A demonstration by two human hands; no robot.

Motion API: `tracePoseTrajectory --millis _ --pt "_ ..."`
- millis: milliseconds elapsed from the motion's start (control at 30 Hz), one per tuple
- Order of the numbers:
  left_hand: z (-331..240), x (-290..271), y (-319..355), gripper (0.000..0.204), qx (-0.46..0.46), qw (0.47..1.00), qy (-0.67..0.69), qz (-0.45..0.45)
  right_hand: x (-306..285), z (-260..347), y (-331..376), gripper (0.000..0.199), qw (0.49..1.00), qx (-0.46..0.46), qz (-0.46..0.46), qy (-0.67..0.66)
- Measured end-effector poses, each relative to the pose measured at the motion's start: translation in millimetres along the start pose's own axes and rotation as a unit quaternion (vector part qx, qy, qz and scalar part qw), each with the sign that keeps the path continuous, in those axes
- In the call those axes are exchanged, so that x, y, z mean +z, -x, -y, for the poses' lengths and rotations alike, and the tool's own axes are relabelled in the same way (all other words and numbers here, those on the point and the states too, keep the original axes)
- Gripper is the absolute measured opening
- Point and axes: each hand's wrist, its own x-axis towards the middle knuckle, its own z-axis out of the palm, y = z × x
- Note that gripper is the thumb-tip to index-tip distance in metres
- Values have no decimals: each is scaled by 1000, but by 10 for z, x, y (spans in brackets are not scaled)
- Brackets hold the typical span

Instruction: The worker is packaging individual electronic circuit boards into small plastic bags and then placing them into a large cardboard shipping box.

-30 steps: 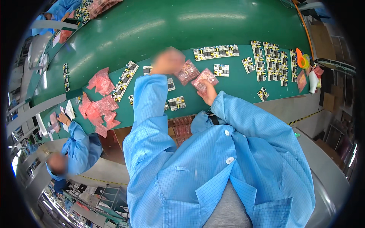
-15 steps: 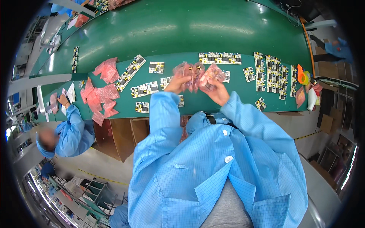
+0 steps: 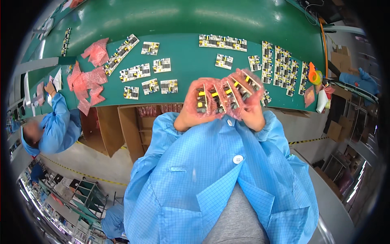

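I see a fan of bagged circuit boards [image 3: 223,95] in pink film held close before my chest, their lower ends hidden behind my fingers. My left hand [image 3: 194,116] and right hand [image 3: 252,114] each clasp one side. Beyond lies the green workbench [image 3: 187,61] strewn with loose boards [image 3: 156,65].

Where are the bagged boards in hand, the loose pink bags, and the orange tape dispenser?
bagged circuit boards [image 3: 221,97]: head view, middle of the fanned stack.
loose pink bags [image 3: 87,83]: head view, centre of pile.
orange tape dispenser [image 3: 313,74]: head view, its body.
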Motion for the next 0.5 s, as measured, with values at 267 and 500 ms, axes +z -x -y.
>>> tracePoseTrajectory --millis 267,500 --pt "-100 30 329 73 38 993 62 93 -231 -121 452 70 989 -39 140 -39" --pt "-249 242 637 75 -42 986 120 105 -454 183 627 62 965 -8 253 66"
